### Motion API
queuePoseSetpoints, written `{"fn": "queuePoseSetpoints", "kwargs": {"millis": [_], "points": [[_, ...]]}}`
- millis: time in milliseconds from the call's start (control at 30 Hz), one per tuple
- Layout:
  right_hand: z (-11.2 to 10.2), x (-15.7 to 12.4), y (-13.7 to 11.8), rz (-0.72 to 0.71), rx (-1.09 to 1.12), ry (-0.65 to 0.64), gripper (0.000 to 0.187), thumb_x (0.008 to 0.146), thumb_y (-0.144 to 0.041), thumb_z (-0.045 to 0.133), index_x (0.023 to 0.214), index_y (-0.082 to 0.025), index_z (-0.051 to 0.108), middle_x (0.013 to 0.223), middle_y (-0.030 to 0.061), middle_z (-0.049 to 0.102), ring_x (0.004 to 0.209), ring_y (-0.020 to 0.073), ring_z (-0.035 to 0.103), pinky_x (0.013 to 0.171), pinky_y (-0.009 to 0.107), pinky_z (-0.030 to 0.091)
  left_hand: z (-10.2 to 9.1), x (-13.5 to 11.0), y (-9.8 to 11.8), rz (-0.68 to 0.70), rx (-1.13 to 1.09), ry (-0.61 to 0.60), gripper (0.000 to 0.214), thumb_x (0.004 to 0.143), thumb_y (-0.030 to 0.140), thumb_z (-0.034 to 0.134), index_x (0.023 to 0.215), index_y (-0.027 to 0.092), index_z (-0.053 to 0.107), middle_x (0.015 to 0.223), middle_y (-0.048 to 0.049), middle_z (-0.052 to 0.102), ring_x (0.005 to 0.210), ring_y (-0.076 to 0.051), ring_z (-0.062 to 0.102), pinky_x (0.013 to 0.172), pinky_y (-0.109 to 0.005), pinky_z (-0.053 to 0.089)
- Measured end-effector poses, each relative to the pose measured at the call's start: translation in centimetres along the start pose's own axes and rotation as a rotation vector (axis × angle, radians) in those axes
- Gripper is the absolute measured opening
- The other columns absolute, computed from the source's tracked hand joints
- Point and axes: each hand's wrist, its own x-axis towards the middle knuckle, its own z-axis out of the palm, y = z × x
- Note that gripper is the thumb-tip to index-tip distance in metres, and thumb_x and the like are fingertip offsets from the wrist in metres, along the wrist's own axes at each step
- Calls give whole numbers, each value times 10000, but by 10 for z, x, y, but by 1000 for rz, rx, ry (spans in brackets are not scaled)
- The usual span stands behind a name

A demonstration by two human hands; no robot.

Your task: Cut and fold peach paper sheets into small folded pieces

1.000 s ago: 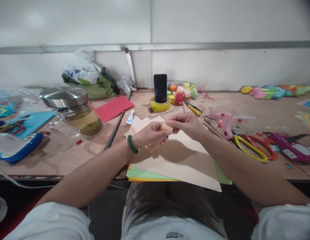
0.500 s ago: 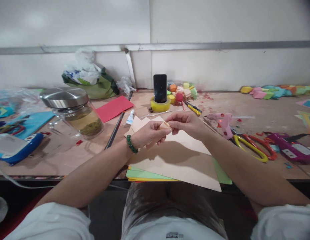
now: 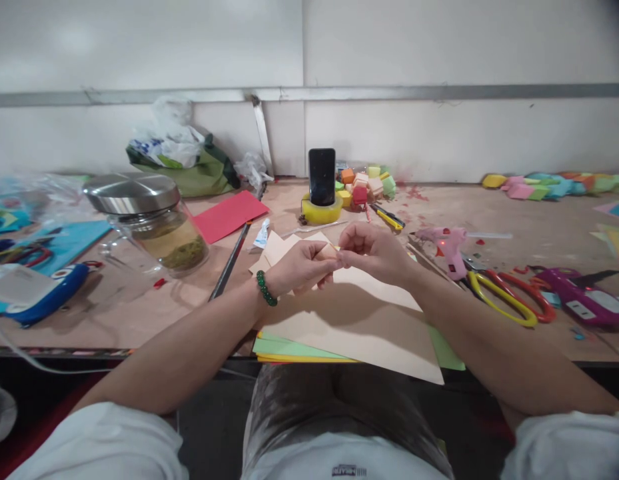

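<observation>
My left hand, with a green bead bracelet at the wrist, and my right hand meet above the table's middle. Both pinch a small folded piece of peach paper between their fingertips. Under the hands lies a large peach sheet on top of green and yellow sheets at the table's front edge. Smaller peach paper pieces lie just behind my left hand.
A glass jar with a steel lid stands at the left, a red sheet behind it. A phone leans in a yellow tape roll. A pink glue gun, yellow and red scissors and a purple tool lie right.
Both hands have closed tighter on the folded paper piece and risen slightly. The paper shows less between the fingers now.
</observation>
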Motion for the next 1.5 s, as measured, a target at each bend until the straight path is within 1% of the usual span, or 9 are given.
{"fn": "queuePoseSetpoints", "kwargs": {"millis": [167,433,600,767,967,1133,1233,1367,1500], "points": [[-2,0,0,-166,-241,63,152,782,-259,615,720,-221,481,611,-38,515,545,102,458,526,262,385,-6,2,-1,-33,-80,-61,348,738,415,782,737,129,585,651,-10,689,534,-83,629,538,-187,501],[-4,1,2,-90,-120,-16,178,821,-347,623,837,-214,506,673,-21,548,594,120,524,554,270,426,-9,1,0,-93,-182,-86,319,720,370,805,747,125,603,624,11,671,509,-70,603,528,-184,498],[-5,2,3,-107,-159,4,127,808,-282,610,796,-213,504,649,-29,539,577,111,500,553,270,417,-10,2,-2,-141,-260,-111,377,684,401,834,778,121,598,647,-21,698,548,-94,634,553,-199,514],[-11,7,13,-44,-82,28,174,774,-302,637,769,-222,483,662,-24,542,587,123,529,548,273,470,-11,2,-1,-212,-203,-108,344,721,383,808,794,110,612,706,-39,709,558,-95,639,509,-186,488],[-12,8,16,8,-192,16,124,770,-221,595,730,-219,477,641,-19,553,573,118,527,522,248,427,-8,-1,4,-227,-7,-68,300,851,327,671,660,151,521,563,18,619,430,-41,514,424,-145,369],[-15,9,19,76,-295,15,110,727,-144,548,710,-219,469,618,-26,548,576,124,525,533,251,399,-2,-2,8,-220,196,9,380,900,382,578,614,195,412,473,80,395,409,-56,404,417,-176,334],[-18,10,22,137,-331,2,122,710,-125,542,703,-218,464,615,-27,556,571,127,527,531,250,389,0,-1,4,-167,424,97,281,898,397,558,720,186,510,513,76,398,436,-84,388,439,-215,313],[-18,10,25,216,-430,-62,132,712,-103,539,706,-218,475,599,-35,547,562,125,531,528,243,381,1,0,-7,-69,824,182,308,872,344,573,1102,144,617,739,-11,577,651,-171,551,619,-285,427],[-16,11,31,300,-580,-166,145,720,-87,556,680,-214,500,586,-34,543,559,123,508,533,241,370,2,0,-11,45,1054,34,248,868,271,584,1060,131,654,1004,-103,577,882,-226,584,834,-354,475]]}}
